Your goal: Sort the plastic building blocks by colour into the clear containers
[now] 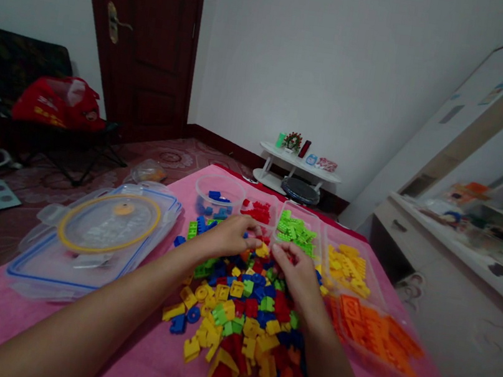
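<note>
A mixed heap of plastic building blocks [233, 312] in yellow, blue, red and green lies on the pink cloth. Over its far end, my left hand [235, 235] is bent inward, fingers curled near a small yellow block [263, 251]. My right hand [297, 267] faces it from the other side, thumb and forefinger drawn close together with red beside them. Whatever either hand pinches is too small and partly hidden to name. Just beyond the hands stand a clear box of red blocks [257, 211] and one of light green blocks [296, 232].
A round clear tub [220, 184] holds blue blocks. On the right are boxes with yellow blocks [346, 269] and orange blocks [374, 333]. Stacked clear lids [102, 235] lie on the left. Beyond the table stand a low white shelf [300, 162] and a white cabinet [448, 293].
</note>
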`<state>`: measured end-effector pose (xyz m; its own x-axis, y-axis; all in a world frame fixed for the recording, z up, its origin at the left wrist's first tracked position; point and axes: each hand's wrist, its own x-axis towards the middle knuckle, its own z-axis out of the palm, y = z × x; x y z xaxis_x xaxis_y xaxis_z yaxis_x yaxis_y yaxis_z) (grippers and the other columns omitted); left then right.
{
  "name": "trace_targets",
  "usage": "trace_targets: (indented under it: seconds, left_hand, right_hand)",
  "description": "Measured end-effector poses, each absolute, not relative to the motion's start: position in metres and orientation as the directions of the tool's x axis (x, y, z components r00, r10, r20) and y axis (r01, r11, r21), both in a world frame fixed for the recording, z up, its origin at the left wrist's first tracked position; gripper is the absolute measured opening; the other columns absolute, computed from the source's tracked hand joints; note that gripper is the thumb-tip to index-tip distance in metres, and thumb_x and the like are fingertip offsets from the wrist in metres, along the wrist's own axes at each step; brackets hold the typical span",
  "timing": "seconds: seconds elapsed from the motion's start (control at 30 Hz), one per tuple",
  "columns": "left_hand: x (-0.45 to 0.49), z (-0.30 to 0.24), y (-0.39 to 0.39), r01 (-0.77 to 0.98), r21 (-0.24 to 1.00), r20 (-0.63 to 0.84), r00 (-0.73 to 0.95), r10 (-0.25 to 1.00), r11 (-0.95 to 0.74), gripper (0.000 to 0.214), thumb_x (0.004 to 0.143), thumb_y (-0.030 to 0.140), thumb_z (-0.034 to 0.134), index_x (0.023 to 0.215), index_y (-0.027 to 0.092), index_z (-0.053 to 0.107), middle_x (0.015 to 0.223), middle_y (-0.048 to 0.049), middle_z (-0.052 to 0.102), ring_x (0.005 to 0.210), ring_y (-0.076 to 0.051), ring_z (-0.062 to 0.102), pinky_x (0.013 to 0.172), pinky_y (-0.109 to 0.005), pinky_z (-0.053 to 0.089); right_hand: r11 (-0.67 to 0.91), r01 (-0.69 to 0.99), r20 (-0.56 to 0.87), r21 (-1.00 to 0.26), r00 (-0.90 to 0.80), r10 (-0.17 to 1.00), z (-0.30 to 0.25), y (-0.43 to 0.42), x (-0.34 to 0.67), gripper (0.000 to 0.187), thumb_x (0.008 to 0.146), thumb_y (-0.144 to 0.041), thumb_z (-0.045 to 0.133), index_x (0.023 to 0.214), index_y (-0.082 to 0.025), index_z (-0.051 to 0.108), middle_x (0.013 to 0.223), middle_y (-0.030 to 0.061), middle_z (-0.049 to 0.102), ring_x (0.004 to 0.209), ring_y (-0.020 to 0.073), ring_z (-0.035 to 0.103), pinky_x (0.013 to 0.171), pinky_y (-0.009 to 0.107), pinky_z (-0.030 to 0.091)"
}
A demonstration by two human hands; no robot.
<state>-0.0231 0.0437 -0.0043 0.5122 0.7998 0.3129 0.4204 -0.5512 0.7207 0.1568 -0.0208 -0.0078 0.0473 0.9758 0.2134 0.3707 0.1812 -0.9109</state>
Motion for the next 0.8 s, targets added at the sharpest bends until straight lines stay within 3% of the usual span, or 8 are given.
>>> trace_targets:
  seconds: [0.07, 0.13, 0.23, 0.33, 0.5, 0.6, 0.7, 0.8]
  left_hand:
    - [-0.019, 0.001, 0.041, 0.241, 0.904, 0.218, 0.450, 0.866, -0.354, 0.022, 0.075, 0.033, 0.058, 0.085, 0.014, 0.063, 0.080, -0.0053, 0.066, 0.076, -0.017, 0.060, 0.070, -0.027, 0.047]
    - [-0.014, 0.004, 0.037, 0.014, 0.998, 0.049, 0.451, 0.891, -0.062, 0.022, 0.074, 0.032, 0.059, 0.087, 0.014, 0.061, 0.077, -0.0052, 0.065, 0.071, -0.015, 0.062, 0.064, -0.026, 0.049]
    - [-0.007, 0.005, 0.029, -0.199, 0.935, -0.145, 0.538, 0.831, 0.293, 0.020, 0.071, 0.026, 0.060, 0.086, 0.014, 0.059, 0.079, -0.0059, 0.066, 0.067, -0.014, 0.064, 0.061, -0.024, 0.051]
    - [-0.001, 0.001, 0.022, -0.247, 0.861, -0.221, 0.607, 0.763, 0.445, 0.017, 0.072, 0.024, 0.059, 0.085, 0.013, 0.058, 0.078, -0.0062, 0.066, 0.064, -0.013, 0.065, 0.059, -0.022, 0.052]
    - [0.005, -0.007, 0.019, -0.172, 0.914, -0.213, 0.570, 0.794, 0.369, 0.015, 0.074, 0.025, 0.061, 0.084, 0.015, 0.053, 0.073, -0.0011, 0.061, 0.060, -0.012, 0.063, 0.055, -0.024, 0.051]
    - [0.004, -0.010, 0.024, -0.045, 0.996, -0.044, 0.500, 0.865, 0.077, 0.014, 0.073, 0.024, 0.061, 0.082, 0.015, 0.056, 0.070, 0.0000, 0.061, 0.062, -0.013, 0.060, 0.059, -0.025, 0.048]
    - [0.002, -0.007, 0.027, 0.006, 0.974, 0.197, 0.468, 0.861, -0.227, 0.011, 0.073, 0.023, 0.062, 0.077, 0.013, 0.063, 0.073, -0.0013, 0.063, 0.070, -0.013, 0.059, 0.070, -0.024, 0.047]
    - [0.001, 0.002, 0.023, -0.081, 0.995, 0.086, 0.485, 0.870, -0.053, 0.018, 0.079, 0.029, 0.057, 0.083, 0.013, 0.063, 0.081, -0.0040, 0.065, 0.074, -0.014, 0.061, 0.069, -0.025, 0.049]
  right_hand:
    - [0.101, 0.190, 0.115, -0.977, 0.066, 0.991, -0.006, -0.022, 0.156, 0.037, 0.079, -0.054, 0.053, 0.073, -0.018, 0.060, 0.057, -0.0013, 0.059, 0.043, 0.0099, 0.043, 0.041, 0.022, 0.032]
    - [0.083, 0.102, 0.092, -0.991, 0.088, 0.992, -0.004, -0.023, 0.155, 0.038, 0.079, -0.055, 0.053, 0.074, -0.018, 0.059, 0.049, -0.0039, 0.051, 0.039, 0.0081, 0.036, 0.038, 0.021, 0.025]
    - [0.137, 0.161, 0.166, -0.977, 0.180, 0.970, 0.000, -0.024, 0.154, 0.034, 0.072, -0.050, 0.064, 0.084, -0.018, 0.062, 0.053, -0.0032, 0.055, 0.042, 0.0096, 0.042, 0.039, 0.021, 0.029]
    - [0.218, 0.291, 0.284, -0.932, 0.209, 0.936, 0.005, -0.026, 0.153, 0.033, 0.069, -0.044, 0.069, 0.089, -0.018, 0.066, 0.072, 0.0030, 0.067, 0.061, 0.0158, 0.057, 0.053, 0.026, 0.044]
    - [0.283, 0.411, 0.359, -0.867, 0.120, 0.926, 0.010, -0.028, 0.152, 0.028, 0.070, -0.039, 0.068, 0.088, -0.017, 0.069, 0.088, 0.0058, 0.071, 0.083, 0.0208, 0.062, 0.076, 0.033, 0.047]
    - [0.280, 0.440, 0.366, -0.853, 0.124, 0.922, 0.012, -0.029, 0.152, 0.027, 0.071, -0.038, 0.066, 0.087, -0.017, 0.070, 0.087, 0.0057, 0.071, 0.083, 0.0212, 0.063, 0.078, 0.034, 0.047]
    - [0.271, 0.441, 0.363, -0.856, 0.137, 0.922, 0.015, -0.030, 0.153, 0.026, 0.072, -0.038, 0.065, 0.087, -0.018, 0.070, 0.089, 0.0055, 0.071, 0.084, 0.0213, 0.063, 0.078, 0.035, 0.047]
    - [0.267, 0.468, 0.371, -0.842, 0.144, 0.917, 0.017, -0.031, 0.154, 0.026, 0.072, -0.038, 0.066, 0.089, -0.019, 0.070, 0.090, 0.0055, 0.071, 0.085, 0.0220, 0.062, 0.080, 0.037, 0.046]
